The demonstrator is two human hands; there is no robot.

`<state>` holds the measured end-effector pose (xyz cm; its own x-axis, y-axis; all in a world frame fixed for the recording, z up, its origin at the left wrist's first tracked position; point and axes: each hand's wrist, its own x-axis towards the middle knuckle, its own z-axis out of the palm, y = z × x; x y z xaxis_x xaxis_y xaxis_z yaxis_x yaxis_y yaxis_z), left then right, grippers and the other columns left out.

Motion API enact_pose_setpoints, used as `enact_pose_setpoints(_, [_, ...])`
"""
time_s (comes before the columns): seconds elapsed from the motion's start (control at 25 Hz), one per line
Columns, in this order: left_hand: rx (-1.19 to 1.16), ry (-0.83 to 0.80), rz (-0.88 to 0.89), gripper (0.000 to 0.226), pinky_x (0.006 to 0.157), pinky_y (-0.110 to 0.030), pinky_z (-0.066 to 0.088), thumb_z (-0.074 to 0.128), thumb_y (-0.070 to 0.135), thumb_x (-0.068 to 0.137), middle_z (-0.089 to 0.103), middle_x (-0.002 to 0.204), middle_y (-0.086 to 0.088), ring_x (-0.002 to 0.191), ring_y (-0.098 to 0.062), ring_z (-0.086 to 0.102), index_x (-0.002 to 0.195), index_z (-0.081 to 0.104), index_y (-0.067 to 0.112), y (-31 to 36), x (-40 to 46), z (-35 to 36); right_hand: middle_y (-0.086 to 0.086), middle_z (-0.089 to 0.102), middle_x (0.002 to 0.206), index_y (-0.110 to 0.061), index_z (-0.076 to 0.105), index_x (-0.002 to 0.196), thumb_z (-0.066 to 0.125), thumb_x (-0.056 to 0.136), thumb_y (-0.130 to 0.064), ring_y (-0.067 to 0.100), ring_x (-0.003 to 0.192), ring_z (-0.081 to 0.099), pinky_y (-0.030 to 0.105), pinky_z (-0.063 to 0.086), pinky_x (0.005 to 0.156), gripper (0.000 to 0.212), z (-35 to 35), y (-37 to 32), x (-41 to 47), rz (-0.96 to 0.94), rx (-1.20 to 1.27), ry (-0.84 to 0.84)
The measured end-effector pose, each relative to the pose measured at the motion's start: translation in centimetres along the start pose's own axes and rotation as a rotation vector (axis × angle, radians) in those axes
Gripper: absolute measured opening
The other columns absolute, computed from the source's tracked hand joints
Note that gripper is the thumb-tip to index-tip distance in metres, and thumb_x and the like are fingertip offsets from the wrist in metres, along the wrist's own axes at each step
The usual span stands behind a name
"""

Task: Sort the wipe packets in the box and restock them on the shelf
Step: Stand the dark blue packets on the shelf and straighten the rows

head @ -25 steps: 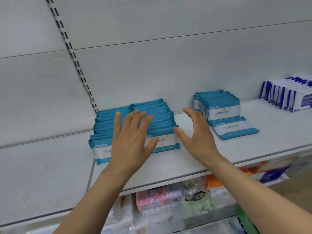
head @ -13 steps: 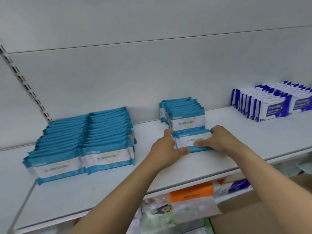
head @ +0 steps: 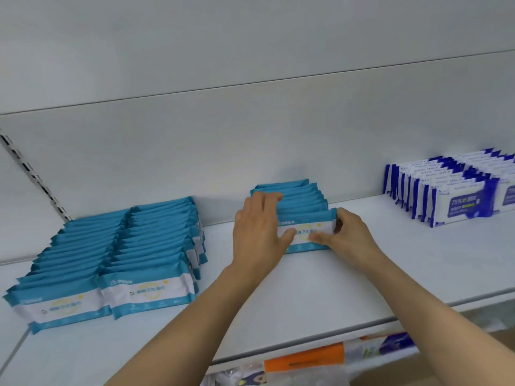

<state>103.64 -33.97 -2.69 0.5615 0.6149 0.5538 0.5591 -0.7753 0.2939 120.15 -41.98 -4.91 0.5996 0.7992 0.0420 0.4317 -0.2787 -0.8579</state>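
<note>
A white shelf (head: pixel 320 288) carries rows of wipes. Near its back edge both hands — left hand (head: pixel 257 232), right hand (head: pixel 344 236) — pinch the front teal packet (head: pixel 305 231) by its ends, likely standing it upright against its row (head: pixel 295 197) to face outward.

Shelf (head: pixel 320 296): bare strip along the front edge, running the full width ahead of all stock. Open gap between the double teal packet rows (head: pixel 117 254) at left and the short teal row (head: pixel 299 201) at centre. Wider gap from that centre row to the blue-and-white packets (head: pixel 451 196) at right. Back panel (head: pixel 250 135) closes the rear; height above the stock is unobstructed.
</note>
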Motion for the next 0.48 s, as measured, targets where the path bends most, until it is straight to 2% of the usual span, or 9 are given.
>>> enact_pose_setpoints(0.08, [0.200, -0.138, 0.177, 0.092, 0.111, -0.039, 0.026, 0.076, 0.050, 0.072, 0.039, 0.146, -0.008, 0.137, -0.028, 0.033, 0.146, 0.034, 0.013, 0.6, 2.1, 0.6, -0.003, 0.061, 0.091, -0.014, 0.052, 0.098, 0.087, 0.065, -0.026, 0.013, 0.078, 0.060, 0.031, 0.051, 0.066, 0.050, 0.0, 0.2, 0.6, -0.023, -0.036, 0.001])
enact_pose_setpoints(0.16, [0.417, -0.357, 0.228, 0.108, 0.120, -0.047, 0.010, 0.072, 0.059, 0.073, 0.023, 0.155, -0.012, 0.145, -0.033, 0.017, 0.152, 0.016, 0.011, 1.6, 3.9, 1.7, 0.000, 0.062, 0.092, -0.012, 0.052, 0.100, 0.086, 0.067, -0.024, 0.013, 0.077, 0.060, 0.027, 0.050, 0.065, 0.049, -0.3, 0.5, 1.4, -0.032, 0.107, -0.002])
enact_pose_setpoints(0.24, [0.517, -0.420, 0.223, 0.108, 0.116, -0.047, 0.018, 0.072, 0.059, 0.071, 0.029, 0.149, -0.012, 0.137, -0.034, 0.027, 0.150, 0.016, 0.012, 2.0, 4.7, 2.7, 0.001, 0.064, 0.098, -0.011, 0.058, 0.103, 0.077, 0.080, -0.029, 0.013, 0.086, 0.061, 0.022, 0.049, 0.072, 0.035, -0.9, 0.6, 2.5, -0.042, 0.280, 0.064])
enact_pose_setpoints(0.32, [0.525, -0.401, 0.210, 0.100, 0.104, -0.042, 0.029, 0.073, 0.055, 0.071, 0.037, 0.137, -0.009, 0.124, -0.030, 0.036, 0.145, 0.022, 0.012, 2.1, 5.0, 3.4, -0.001, 0.064, 0.107, -0.015, 0.060, 0.107, 0.055, 0.094, -0.041, 0.013, 0.098, 0.062, 0.025, 0.049, 0.084, 0.030, -0.9, 0.2, 3.9, 0.008, 0.386, 0.082])
enact_pose_setpoints(0.4, [0.524, -0.373, 0.190, 0.095, 0.099, -0.040, 0.030, 0.073, 0.051, 0.072, 0.038, 0.131, -0.008, 0.119, -0.027, 0.037, 0.143, 0.024, 0.011, 2.2, 5.2, 3.6, -0.001, 0.066, 0.105, -0.021, 0.060, 0.103, 0.037, 0.100, -0.050, 0.013, 0.093, 0.063, 0.031, 0.050, 0.085, 0.036, -0.1, -0.8, 5.2, 0.134, 0.517, 0.000])
enact_pose_setpoints(0.48, [0.536, -0.347, 0.186, 0.091, 0.097, -0.039, 0.030, 0.073, 0.049, 0.071, 0.038, 0.127, -0.007, 0.115, -0.026, 0.037, 0.139, 0.028, 0.010, 2.2, 5.1, 3.6, 0.002, 0.071, 0.094, -0.020, 0.064, 0.099, 0.032, 0.100, -0.053, 0.017, 0.084, 0.068, 0.034, 0.054, 0.079, 0.046, 1.1, -1.9, 5.8, 0.229, 0.634, -0.078])
